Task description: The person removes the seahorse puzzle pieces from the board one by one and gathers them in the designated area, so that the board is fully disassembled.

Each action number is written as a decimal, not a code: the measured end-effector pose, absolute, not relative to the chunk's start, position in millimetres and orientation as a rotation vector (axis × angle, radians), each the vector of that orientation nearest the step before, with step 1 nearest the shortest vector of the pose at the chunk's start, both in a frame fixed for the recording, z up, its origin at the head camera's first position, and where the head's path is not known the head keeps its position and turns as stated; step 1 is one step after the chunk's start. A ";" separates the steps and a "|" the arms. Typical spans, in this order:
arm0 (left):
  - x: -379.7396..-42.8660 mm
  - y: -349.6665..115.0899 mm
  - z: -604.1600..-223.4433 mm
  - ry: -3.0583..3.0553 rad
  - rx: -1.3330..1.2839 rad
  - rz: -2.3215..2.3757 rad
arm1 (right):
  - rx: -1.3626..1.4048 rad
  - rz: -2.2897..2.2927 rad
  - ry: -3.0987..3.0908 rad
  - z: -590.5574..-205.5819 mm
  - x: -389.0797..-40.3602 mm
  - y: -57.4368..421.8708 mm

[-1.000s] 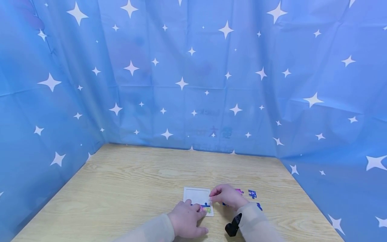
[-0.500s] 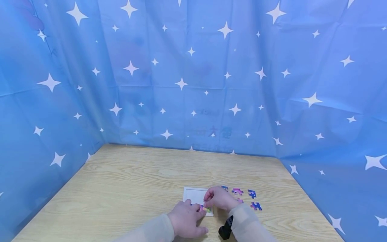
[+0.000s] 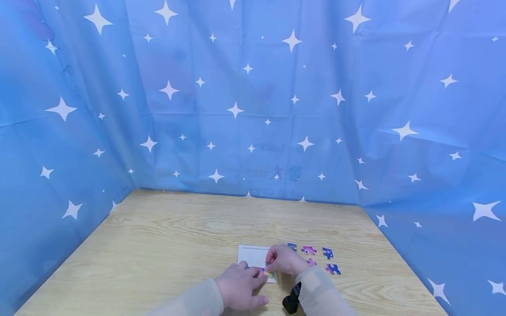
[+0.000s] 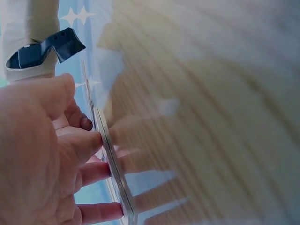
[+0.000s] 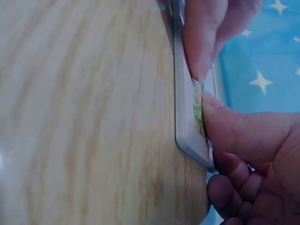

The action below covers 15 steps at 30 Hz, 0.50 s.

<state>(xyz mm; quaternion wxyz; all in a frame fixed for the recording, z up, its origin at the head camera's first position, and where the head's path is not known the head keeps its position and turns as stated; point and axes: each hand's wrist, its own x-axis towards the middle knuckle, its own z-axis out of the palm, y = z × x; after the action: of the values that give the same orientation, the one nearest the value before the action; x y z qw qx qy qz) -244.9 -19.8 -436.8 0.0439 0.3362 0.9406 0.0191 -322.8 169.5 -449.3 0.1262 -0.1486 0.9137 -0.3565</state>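
Head view: white rectangular puzzle frame [image 3: 251,255] flat on pale wood-grain table [image 3: 178,232], near side, approx. centre. L hand [image 3: 239,285] rests on frame's lower L part, fingers extended, holding nothing. R hand [image 3: 285,260] over frame's R side, thumb & fingertips together on small puzzle piece [image 3: 266,264], mostly hidden. Yellow-green printed piece [image 3: 271,275] in frame, btwn hands. Loose to the R: five jigsaw pcs, incl. pink one w/ eye [image 3: 308,250], blue one w/ star [image 3: 327,253], blue-and-pink one [image 3: 333,269]. Black wrist cam [image 3: 291,300] at R cuff. Blue cloth w/ white stars [image 3: 221,127] behind table.

L wrist view: L fingertips touch frame edge; glossy tabletop reflects them.

R wrist view: R thumb at frame, just beside yellow-green pc; other R fingers curled. L finger presses close by. Pinched pc hard to make out here.
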 end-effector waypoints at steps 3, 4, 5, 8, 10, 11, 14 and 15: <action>-243.0 -22.3 -436.8 2.866 1.024 0.051 | -0.443 -1.032 2.670 -449.2 -322.7 168.8; -242.1 -23.3 -436.4 2.865 1.032 0.046 | -0.444 -1.027 2.676 -449.0 -322.5 168.6; -241.4 -24.4 -436.0 2.866 1.042 0.042 | -0.446 -1.025 2.679 -448.8 -322.3 168.6; -238.5 -27.8 -432.9 2.865 1.068 0.029 | -0.443 -1.018 2.685 -448.7 -322.2 168.4; -237.2 -30.6 -431.9 2.854 1.074 0.039 | -0.440 -1.016 2.686 -449.2 -322.6 168.7; -236.7 -32.1 -432.0 2.852 1.072 0.050 | -0.439 -1.019 2.683 -449.5 -322.9 168.8; -234.6 -37.4 -432.4 2.829 1.040 0.113 | -0.438 -1.030 2.673 -450.4 -323.6 169.4; -233.9 -39.4 -432.8 2.823 1.034 0.129 | -0.436 -1.037 2.665 -450.7 -323.8 169.5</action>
<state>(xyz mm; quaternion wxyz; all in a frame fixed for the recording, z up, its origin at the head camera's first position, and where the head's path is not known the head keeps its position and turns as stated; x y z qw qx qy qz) -233.9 -39.4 -432.8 0.0660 0.3429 0.9361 0.0428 -323.8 169.5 -450.7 0.1241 -0.1494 0.9141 -0.3559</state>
